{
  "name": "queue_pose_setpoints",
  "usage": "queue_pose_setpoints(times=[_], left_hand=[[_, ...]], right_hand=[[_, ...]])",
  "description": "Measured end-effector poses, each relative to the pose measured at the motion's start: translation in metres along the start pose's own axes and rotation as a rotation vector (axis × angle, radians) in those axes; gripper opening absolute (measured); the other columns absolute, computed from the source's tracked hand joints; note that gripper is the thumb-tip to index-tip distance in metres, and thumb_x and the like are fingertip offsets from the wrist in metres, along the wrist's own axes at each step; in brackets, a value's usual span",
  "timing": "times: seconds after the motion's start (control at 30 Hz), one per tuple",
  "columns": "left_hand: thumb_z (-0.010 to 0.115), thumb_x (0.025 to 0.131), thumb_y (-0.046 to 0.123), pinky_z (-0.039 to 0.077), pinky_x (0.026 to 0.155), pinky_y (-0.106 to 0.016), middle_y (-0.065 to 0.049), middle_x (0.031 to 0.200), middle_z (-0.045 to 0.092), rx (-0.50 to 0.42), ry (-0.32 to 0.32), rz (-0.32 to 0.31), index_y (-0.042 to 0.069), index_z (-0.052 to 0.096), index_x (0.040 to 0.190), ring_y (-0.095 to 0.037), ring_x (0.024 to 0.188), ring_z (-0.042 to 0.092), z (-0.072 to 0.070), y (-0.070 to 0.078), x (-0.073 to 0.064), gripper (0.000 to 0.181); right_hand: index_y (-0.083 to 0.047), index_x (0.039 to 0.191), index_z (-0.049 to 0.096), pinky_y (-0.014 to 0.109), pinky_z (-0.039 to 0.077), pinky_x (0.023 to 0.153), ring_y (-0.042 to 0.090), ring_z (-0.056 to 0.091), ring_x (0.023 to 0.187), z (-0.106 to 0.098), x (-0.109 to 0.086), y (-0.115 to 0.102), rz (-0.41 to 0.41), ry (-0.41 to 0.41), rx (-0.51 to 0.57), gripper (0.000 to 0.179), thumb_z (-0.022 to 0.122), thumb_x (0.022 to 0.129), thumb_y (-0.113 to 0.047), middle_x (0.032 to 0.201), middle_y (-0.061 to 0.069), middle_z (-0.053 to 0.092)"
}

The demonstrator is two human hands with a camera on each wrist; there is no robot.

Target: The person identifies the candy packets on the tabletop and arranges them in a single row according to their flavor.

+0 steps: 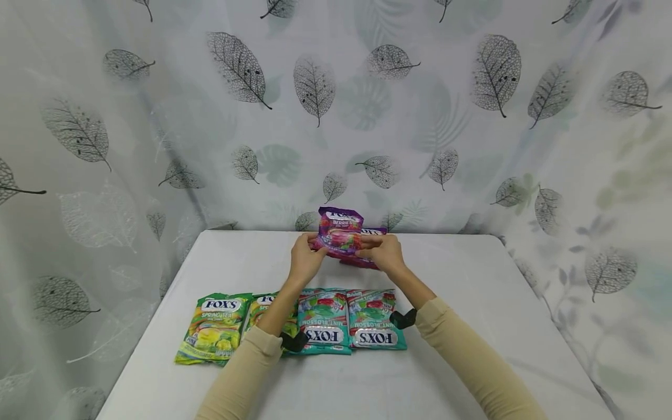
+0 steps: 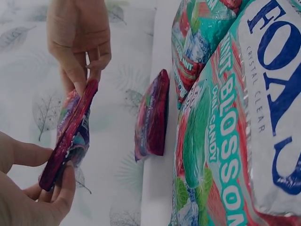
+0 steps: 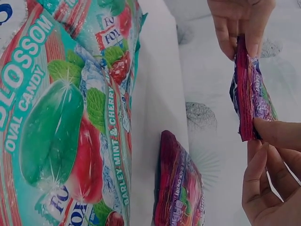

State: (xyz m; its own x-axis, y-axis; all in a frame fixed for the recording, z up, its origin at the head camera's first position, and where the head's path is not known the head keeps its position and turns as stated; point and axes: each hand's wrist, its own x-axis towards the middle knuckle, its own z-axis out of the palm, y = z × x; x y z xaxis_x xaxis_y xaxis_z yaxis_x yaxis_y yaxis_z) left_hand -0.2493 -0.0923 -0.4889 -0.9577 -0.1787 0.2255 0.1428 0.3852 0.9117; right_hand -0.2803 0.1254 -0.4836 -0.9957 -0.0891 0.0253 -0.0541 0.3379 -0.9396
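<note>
Both hands hold up a purple Fox's Berries candy bag (image 1: 340, 230) near the table's far edge. My left hand (image 1: 306, 258) pinches its lower left corner, and my right hand (image 1: 385, 254) pinches its lower right corner. In the left wrist view the bag (image 2: 70, 136) is seen from its bottom seam, with thumb and fingers on both ends. A second purple berries bag (image 1: 375, 263) lies on the table just behind and right of the held one, partly hidden by it and the right hand.
Nearer me lies a row of bags: two yellow-green Spring Tea bags (image 1: 215, 326), the second partly behind my left forearm, and two teal Mint Blossom bags (image 1: 322, 318) with lettering upside down. A white cloth covers the table (image 1: 472, 326). A leaf-print curtain (image 1: 336, 140) hangs behind.
</note>
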Motion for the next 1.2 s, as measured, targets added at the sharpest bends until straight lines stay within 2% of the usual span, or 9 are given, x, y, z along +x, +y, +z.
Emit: queue_pose_setpoints(times=[0.43, 0.8, 0.93, 1.2], left_hand=[[0.072, 0.094, 0.0, 0.055, 0.096, -0.045, -0.023, 0.124, 0.063, -0.056, -0.037, 0.004, -0.007, 0.059, 0.136, -0.036, 0.113, 0.062, 0.012, 0.005, -0.006, 0.044], [0.072, 0.095, 0.0, 0.056, 0.095, -0.045, -0.023, 0.127, 0.062, -0.078, -0.089, 0.001, -0.006, 0.058, 0.137, -0.036, 0.114, 0.061, 0.023, 0.009, -0.011, 0.045], [0.072, 0.095, -0.001, 0.056, 0.095, -0.044, -0.022, 0.127, 0.062, -0.069, -0.09, 0.001, -0.006, 0.058, 0.138, -0.035, 0.113, 0.061, 0.026, 0.009, -0.012, 0.046], [0.072, 0.097, 0.002, 0.056, 0.093, -0.042, -0.021, 0.123, 0.062, -0.055, -0.119, -0.008, -0.004, 0.057, 0.138, -0.034, 0.113, 0.062, 0.032, 0.007, -0.016, 0.045]], right_hand=[[-0.007, 0.121, 0.079, 0.043, 0.058, 0.082, 0.027, 0.073, 0.102, -0.016, -0.006, 0.007, -0.006, 0.012, 0.002, 0.036, 0.087, 0.086, -0.012, 0.106, 0.011, 0.079], [-0.008, 0.125, 0.077, 0.036, 0.058, 0.081, 0.025, 0.074, 0.102, -0.029, -0.012, 0.017, 0.004, 0.024, 0.02, 0.037, 0.084, 0.089, -0.011, 0.12, 0.011, 0.076], [-0.007, 0.125, 0.076, 0.029, 0.055, 0.077, 0.025, 0.074, 0.102, -0.031, -0.014, 0.019, 0.015, 0.033, 0.016, 0.038, 0.084, 0.089, -0.012, 0.119, 0.011, 0.076], [-0.005, 0.126, 0.076, 0.033, 0.06, 0.076, 0.022, 0.075, 0.093, -0.037, -0.017, 0.026, -0.005, 0.046, -0.003, 0.04, 0.085, 0.088, -0.013, 0.111, 0.013, 0.078]])
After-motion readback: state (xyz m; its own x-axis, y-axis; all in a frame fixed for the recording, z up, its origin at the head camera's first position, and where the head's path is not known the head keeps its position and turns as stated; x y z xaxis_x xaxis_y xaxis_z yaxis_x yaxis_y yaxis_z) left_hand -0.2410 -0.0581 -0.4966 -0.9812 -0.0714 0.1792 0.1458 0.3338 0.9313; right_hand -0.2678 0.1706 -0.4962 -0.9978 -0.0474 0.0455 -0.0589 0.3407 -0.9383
